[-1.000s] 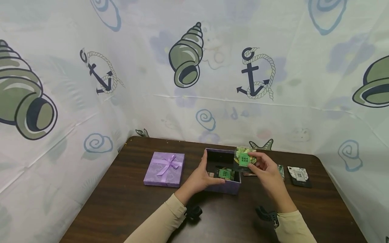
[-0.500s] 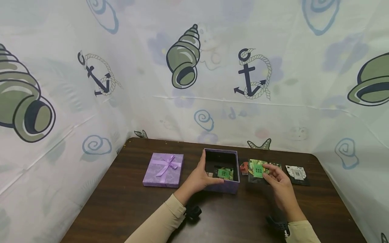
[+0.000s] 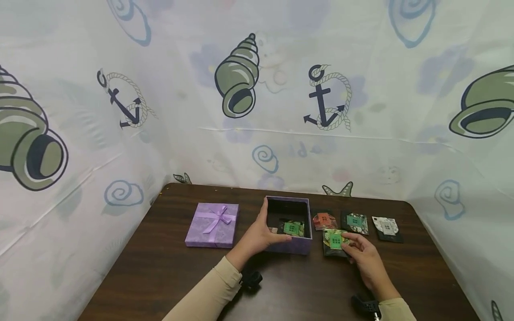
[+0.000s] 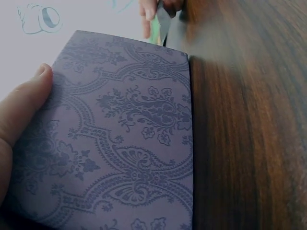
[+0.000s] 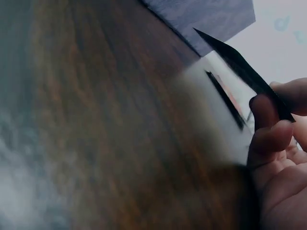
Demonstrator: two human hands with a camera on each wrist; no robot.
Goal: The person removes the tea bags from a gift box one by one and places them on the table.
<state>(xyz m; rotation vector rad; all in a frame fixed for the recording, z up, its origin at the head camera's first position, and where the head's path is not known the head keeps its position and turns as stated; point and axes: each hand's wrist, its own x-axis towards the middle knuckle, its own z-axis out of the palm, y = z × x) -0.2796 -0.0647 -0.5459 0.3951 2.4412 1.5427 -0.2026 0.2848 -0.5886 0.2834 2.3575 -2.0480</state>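
My left hand (image 3: pixel 259 234) grips the near left corner of an uncovered purple patterned box (image 3: pixel 288 246). Its thumb lies along the front rim and its fingers go up the left side. In the left wrist view, the patterned wall of the box (image 4: pixel 129 129) fills the middle. Inside the box lies a packet with a green label (image 3: pixel 294 228). To the right of the box, my right hand (image 3: pixel 363 258) pinches the right edge of a flat black-and-green packet (image 3: pixel 334 243). From the right wrist, that packet (image 5: pixel 235 64) appears edge-on and tilted between thumb and fingers.
A purple lid with a ribbon bow (image 3: pixel 213 225) lies left of the box. Beyond the held packet, a red-labelled packet (image 3: pixel 324 220), a teal-labelled packet (image 3: pixel 355 223) and a white-and-black packet (image 3: pixel 387 228) lie in a row on the brown table (image 3: pixel 289 290).
My right hand has carried the green packet from above the box's right side out to the right, then down and nearer, in front of the row. My left hand stays on the box.
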